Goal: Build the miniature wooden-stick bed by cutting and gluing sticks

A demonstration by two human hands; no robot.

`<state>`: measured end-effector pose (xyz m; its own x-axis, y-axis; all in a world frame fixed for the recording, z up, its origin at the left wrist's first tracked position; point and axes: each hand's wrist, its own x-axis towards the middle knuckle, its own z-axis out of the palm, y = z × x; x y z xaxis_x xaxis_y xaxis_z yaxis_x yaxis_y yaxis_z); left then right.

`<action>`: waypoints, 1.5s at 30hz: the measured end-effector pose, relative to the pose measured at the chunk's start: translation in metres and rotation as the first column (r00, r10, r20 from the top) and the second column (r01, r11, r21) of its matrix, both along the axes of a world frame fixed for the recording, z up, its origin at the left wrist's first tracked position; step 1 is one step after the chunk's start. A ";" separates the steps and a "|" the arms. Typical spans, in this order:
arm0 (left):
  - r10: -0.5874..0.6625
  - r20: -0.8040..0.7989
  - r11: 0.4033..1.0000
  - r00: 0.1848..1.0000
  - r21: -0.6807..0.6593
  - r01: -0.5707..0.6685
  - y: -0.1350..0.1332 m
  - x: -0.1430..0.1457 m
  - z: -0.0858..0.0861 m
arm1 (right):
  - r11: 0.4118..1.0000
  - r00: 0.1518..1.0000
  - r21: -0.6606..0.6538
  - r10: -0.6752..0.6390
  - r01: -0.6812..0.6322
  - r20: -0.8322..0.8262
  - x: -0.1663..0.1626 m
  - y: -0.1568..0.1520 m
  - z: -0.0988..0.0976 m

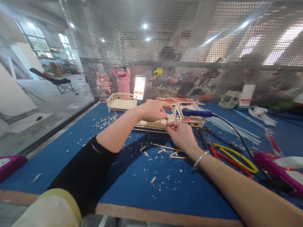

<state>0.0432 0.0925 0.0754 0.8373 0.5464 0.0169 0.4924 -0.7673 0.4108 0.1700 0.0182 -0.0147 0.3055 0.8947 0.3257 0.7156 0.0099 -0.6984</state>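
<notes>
A model built of thin pale wooden sticks, with railings along it, lies across the middle of the blue table. Reaching over it from the left, my left hand has its thumb and forefinger apart, close to the railing. My right hand is at the model's front side. Its thumb and forefinger pinch a short wooden stick by the railing. On the model's right section rests a blue corded tool. A separate railed stick platform stands at the back left.
Loose stick pieces and shavings litter the blue table. Red-and-yellow-handled pliers, clear glue sticks and a magenta device lie right. Behind stand a pink bottle, a lit phone and a perforated metal screen.
</notes>
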 end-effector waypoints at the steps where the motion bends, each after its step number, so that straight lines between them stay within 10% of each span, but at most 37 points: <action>1: -0.011 0.002 1.000 1.000 -0.012 0.011 0.001 0.001 -0.001 | 1.000 1.000 0.001 -0.003 0.003 0.000 0.000 0.000 0.000; 12: -0.072 0.129 0.972 0.989 0.230 0.040 0.006 0.014 -0.023 | 1.000 0.999 0.027 -0.017 0.016 0.050 0.001 0.000 0.001; 35: 0.214 0.261 0.969 0.941 0.066 -0.239 0.003 -0.006 0.001 | 0.998 0.996 0.054 0.015 -0.010 -0.090 0.001 0.002 -0.006; 45: 0.224 0.332 0.933 0.916 0.199 -0.300 0.010 -0.006 -0.003 | 0.999 0.995 0.048 0.014 -0.010 -0.096 0.001 0.003 -0.006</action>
